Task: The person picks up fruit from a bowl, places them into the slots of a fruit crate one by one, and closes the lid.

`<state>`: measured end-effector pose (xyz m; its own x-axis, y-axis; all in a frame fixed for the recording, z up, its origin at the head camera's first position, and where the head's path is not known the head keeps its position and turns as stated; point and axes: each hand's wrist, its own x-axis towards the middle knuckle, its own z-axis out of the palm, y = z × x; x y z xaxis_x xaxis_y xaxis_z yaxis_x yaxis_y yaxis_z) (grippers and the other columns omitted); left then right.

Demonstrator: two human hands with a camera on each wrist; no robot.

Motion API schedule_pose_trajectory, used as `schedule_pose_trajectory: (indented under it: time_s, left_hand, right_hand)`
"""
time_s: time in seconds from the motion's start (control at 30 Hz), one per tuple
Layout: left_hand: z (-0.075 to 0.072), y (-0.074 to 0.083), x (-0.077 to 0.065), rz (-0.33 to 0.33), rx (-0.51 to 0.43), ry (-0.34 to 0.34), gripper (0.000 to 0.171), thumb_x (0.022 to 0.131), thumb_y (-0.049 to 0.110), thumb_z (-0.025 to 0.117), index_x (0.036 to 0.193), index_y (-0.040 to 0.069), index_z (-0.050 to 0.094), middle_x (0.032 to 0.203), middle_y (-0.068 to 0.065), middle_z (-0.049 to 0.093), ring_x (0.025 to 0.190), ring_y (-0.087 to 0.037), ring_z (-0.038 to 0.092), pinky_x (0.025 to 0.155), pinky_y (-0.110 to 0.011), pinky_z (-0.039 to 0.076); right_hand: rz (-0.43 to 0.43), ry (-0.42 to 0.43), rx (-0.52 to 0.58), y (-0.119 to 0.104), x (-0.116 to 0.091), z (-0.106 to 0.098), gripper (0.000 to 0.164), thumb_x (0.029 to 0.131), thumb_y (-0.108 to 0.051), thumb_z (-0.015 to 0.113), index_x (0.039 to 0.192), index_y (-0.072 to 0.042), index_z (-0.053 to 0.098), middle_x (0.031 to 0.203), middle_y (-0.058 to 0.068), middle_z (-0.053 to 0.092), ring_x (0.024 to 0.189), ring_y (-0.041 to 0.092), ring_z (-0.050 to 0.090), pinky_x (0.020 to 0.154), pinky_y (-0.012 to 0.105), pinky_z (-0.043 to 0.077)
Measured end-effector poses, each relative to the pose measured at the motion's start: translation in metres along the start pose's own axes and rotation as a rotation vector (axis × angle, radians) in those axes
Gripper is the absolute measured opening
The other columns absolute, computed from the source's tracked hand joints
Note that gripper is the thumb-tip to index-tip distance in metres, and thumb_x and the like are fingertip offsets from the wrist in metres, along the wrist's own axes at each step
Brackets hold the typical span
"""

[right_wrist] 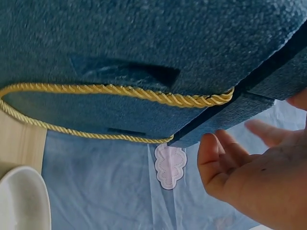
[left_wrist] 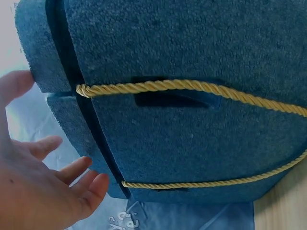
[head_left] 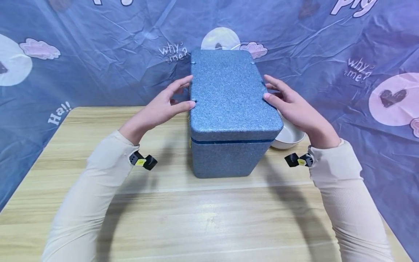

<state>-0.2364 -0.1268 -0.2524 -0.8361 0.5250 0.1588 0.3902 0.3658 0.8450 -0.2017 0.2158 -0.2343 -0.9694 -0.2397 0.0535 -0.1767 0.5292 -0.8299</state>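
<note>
A blue foam box [head_left: 229,160] stands upright on the table with its speckled lid [head_left: 230,91] on top. A narrow dark seam shows between lid and body. In the head view my left hand [head_left: 162,107] is at the lid's left side, thumb tip right at its edge, fingers loosely spread. My right hand [head_left: 296,109] mirrors it on the right, thumb tip at that edge. Both wrist views show the fingers relaxed beside the lid. A yellow twisted rope [left_wrist: 172,85] loops along the box's left side; another rope [right_wrist: 110,91] hangs on the right.
A white bowl [head_left: 288,136] stands close to the box's right side, partly hidden by the lid and my right hand. The light wooden table [head_left: 209,225] extends toward me. Behind it hangs a blue printed cloth [head_left: 131,54].
</note>
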Motion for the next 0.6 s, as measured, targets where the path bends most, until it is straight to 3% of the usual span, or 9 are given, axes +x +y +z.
schedule_pose_trajectory:
  time_s: [0.13,0.33,0.43,0.6]
  left_hand:
    - [-0.002,-0.001,0.008,0.038,0.091,-0.005,0.069,0.094,0.029,0.056,0.155,0.022,0.023,0.16,0.0,0.021,0.148,-0.02,0.016,0.118,-0.049,0.02]
    - [-0.003,-0.005,0.023,0.035,0.162,-0.007,0.071,0.093,0.041,0.055,0.154,0.023,0.024,0.163,-0.001,0.011,0.151,-0.019,0.004,0.12,-0.049,-0.001]
    - [-0.004,-0.008,0.028,0.021,0.166,-0.009,0.071,0.092,0.045,0.055,0.154,0.025,0.025,0.163,-0.002,0.009,0.151,-0.021,0.001,0.12,-0.052,-0.001]
    - [-0.008,-0.011,0.033,0.02,0.146,0.006,0.068,0.093,0.043,0.054,0.153,0.024,0.028,0.163,-0.001,0.008,0.151,-0.023,0.0,0.12,-0.052,0.009]
  right_hand:
    - [-0.053,0.009,-0.059,0.0,0.006,-0.002,0.057,0.102,-0.03,0.044,0.154,-0.023,0.024,0.152,0.01,0.029,0.123,0.011,0.043,0.092,0.01,0.034]
    - [-0.112,0.028,-0.105,0.001,0.02,-0.004,0.053,0.103,-0.029,0.042,0.154,-0.022,0.027,0.155,0.007,0.023,0.131,0.02,0.038,0.105,0.026,0.031]
    - [-0.169,0.027,-0.115,0.005,0.027,-0.005,0.052,0.103,-0.025,0.042,0.153,-0.016,0.03,0.156,0.009,0.023,0.138,0.023,0.03,0.114,0.033,0.023]
    - [-0.241,0.013,-0.144,0.014,0.036,-0.008,0.05,0.103,-0.022,0.043,0.15,-0.009,0.035,0.157,0.013,0.023,0.146,0.023,0.018,0.12,0.037,0.011]
